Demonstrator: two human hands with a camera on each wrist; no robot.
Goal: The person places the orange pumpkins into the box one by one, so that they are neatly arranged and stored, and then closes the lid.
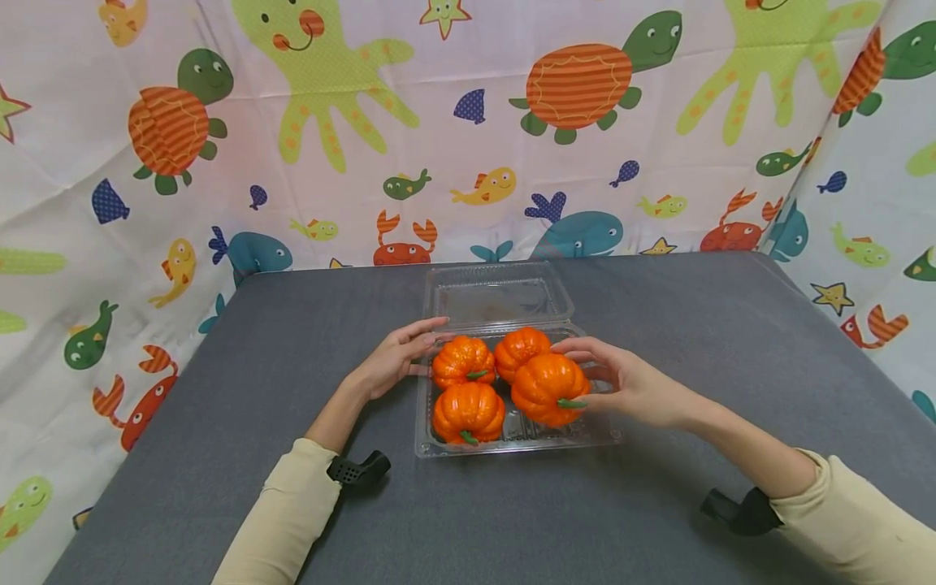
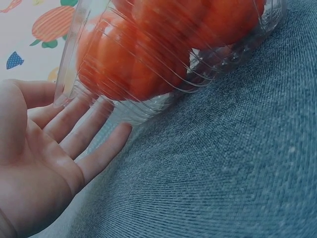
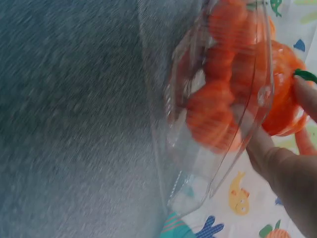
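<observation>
A clear plastic clamshell container (image 1: pixel 522 446) lies on the table with its lid (image 1: pixel 500 294) folded back. Three small orange toy pumpkins sit inside: one at back left (image 1: pixel 462 358), one at front left (image 1: pixel 468 410) and one at back right (image 1: pixel 521 348). My right hand (image 1: pixel 634 383) grips a fourth pumpkin (image 1: pixel 548 388), its thumb by the green stem and its fingers round the far side. This pumpkin is above the container's right part, higher than the rim in the right wrist view. My left hand (image 1: pixel 395 357) touches the container's left wall with extended fingers (image 2: pixel 101 151).
A dark grey cloth (image 1: pixel 512 520) covers the table. Behind and along the sides hangs a white curtain (image 1: pixel 468 154) printed with sea animals. Each wrist wears a black camera strap, one on the left (image 1: pixel 358 470) and one on the right (image 1: pixel 744 512).
</observation>
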